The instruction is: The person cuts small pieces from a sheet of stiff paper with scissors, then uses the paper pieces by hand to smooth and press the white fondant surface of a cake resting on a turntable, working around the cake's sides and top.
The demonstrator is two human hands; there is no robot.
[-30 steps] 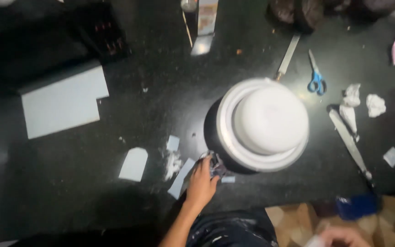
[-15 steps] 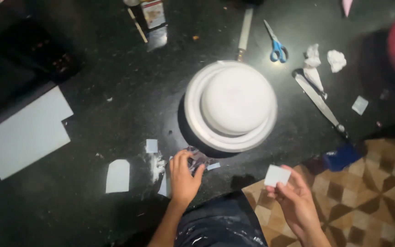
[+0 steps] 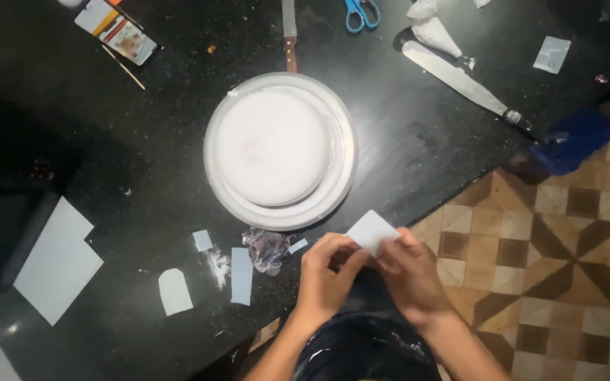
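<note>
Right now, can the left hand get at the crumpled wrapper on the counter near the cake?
Probably yes. The left hand sits just right of the crumpled wrapper, nothing between them, but it is pinching the white card together with the right hand, so it would need to let go.

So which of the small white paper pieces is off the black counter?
The small white paper square, pinched between both hands at the counter edge; the others lie flat on the counter.

Black countertop [image 3: 142, 141], white cake on turntable [image 3: 280, 152], blue scissors [image 3: 361, 10], palette knife [image 3: 460, 77], paper scraps [image 3: 241, 275], white card [image 3: 58, 261]
</note>
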